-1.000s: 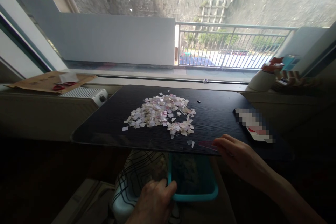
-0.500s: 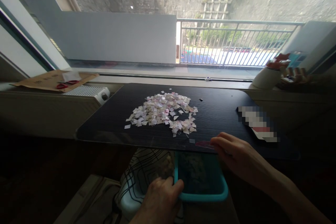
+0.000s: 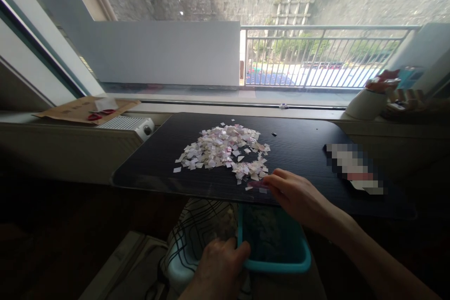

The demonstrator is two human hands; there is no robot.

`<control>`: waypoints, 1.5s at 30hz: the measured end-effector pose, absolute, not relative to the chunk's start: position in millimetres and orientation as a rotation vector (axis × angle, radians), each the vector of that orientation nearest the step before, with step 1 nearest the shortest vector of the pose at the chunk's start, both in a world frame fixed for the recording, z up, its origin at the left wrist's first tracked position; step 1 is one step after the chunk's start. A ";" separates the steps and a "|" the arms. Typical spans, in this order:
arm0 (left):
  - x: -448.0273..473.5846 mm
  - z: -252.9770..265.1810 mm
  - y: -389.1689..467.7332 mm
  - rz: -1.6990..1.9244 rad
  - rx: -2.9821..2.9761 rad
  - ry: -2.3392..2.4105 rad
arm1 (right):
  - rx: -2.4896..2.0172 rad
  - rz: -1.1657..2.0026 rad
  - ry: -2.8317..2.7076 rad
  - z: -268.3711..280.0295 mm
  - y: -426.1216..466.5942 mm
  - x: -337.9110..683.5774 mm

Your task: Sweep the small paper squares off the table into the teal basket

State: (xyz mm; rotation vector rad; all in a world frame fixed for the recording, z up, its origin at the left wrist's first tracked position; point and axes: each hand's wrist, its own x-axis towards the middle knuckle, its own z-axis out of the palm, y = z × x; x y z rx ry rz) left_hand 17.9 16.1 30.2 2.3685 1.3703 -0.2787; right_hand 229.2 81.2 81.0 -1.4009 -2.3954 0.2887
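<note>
My right hand is closed on a thin translucent pink strip, held low over the table's near edge; its exact kind is unclear. The strip's tip lies among stray bits of paper, just in front of a small cluster of paper scraps. Behind and left of that spreads a larger heap of small cut paper pieces. Below the table edge, my left hand is closed on the left rim of a teal plastic bin. Pale scraps show dimly inside the bin.
The dark table stands against a window sill. Behind its left side are a radiator and red-handled scissors on a brown paper envelope. A blurred-out flat item lies on the right. A white pot stands at the back right.
My right hand has moved left with the pink strip, bringing its tip up to the small paper cluster. My left hand stays on the bin rim. The view has shifted slightly.
</note>
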 end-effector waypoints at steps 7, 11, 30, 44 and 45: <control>12.3 25.6 20.5 -0.284 2.310 1.291 | -1.412 0.328 -2.390 83.6 74.8 232.9; 10.4 24.1 21.6 -0.276 2.327 1.295 | -1.367 0.383 -2.442 84.5 63.9 235.7; 15.8 14.8 18.1 -0.164 2.457 1.298 | -1.650 0.030 -2.078 46.4 47.3 182.3; 19.8 17.7 18.4 -0.143 2.463 1.233 | -1.749 -0.060 -2.032 46.4 36.3 218.3; 20.4 18.1 18.2 -0.142 2.463 1.237 | -1.710 -0.035 -2.040 43.8 37.3 212.3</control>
